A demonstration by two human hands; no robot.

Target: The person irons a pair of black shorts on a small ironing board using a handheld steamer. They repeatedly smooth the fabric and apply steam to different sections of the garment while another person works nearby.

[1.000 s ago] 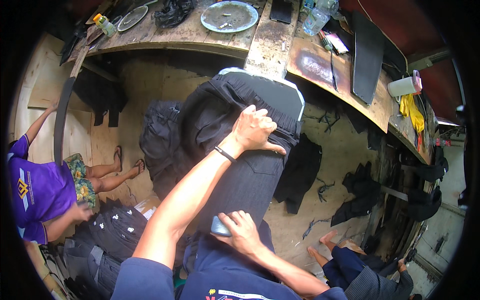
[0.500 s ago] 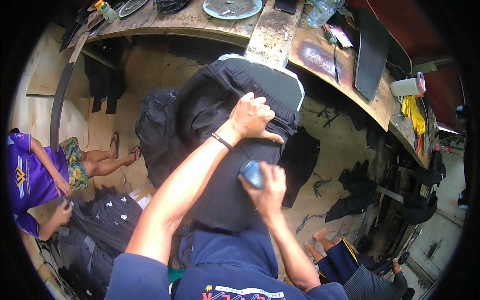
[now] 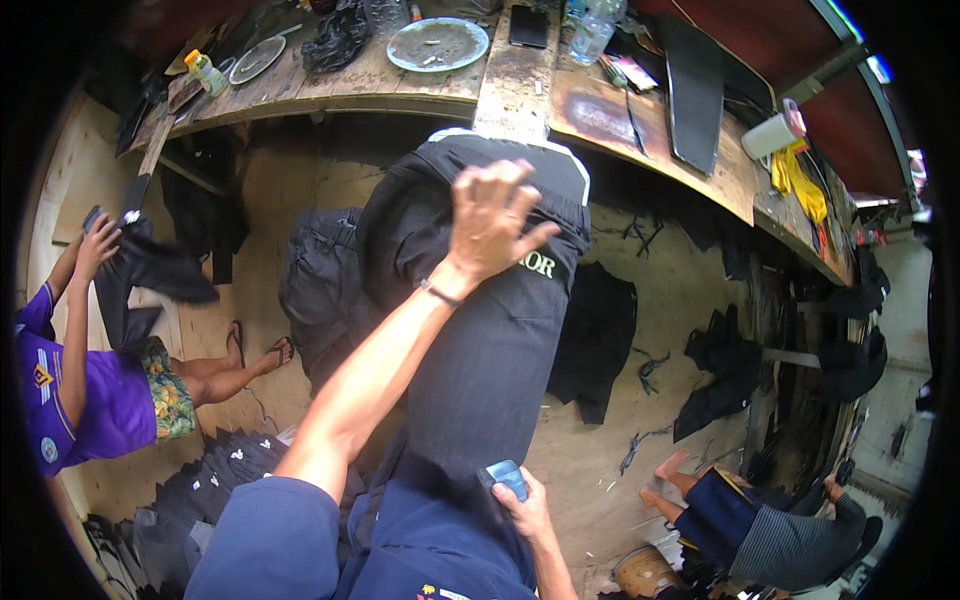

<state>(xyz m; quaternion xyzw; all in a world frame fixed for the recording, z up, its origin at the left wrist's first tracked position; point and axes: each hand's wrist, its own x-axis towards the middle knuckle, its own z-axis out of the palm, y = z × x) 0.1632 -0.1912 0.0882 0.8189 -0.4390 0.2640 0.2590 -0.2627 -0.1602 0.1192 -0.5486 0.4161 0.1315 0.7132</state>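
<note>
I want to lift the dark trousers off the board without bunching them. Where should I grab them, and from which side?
Probably at the waistband end of the dark trousers, near the left hand, coming from above. That end drapes over the white-edged board, so its thick folded edge stands proud and offers a firm grip. The right hand holds a small blue tool at the near end.

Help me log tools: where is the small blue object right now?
In the head view it sits low, right of centre, gripped in the right hand: the small blue object, against the lower end of the dark garment.

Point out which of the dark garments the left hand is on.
The dark trousers stretched lengthwise over the board, under the left hand. The bundle beside them, the garment on the floor and the stack lie apart, untouched.
</note>
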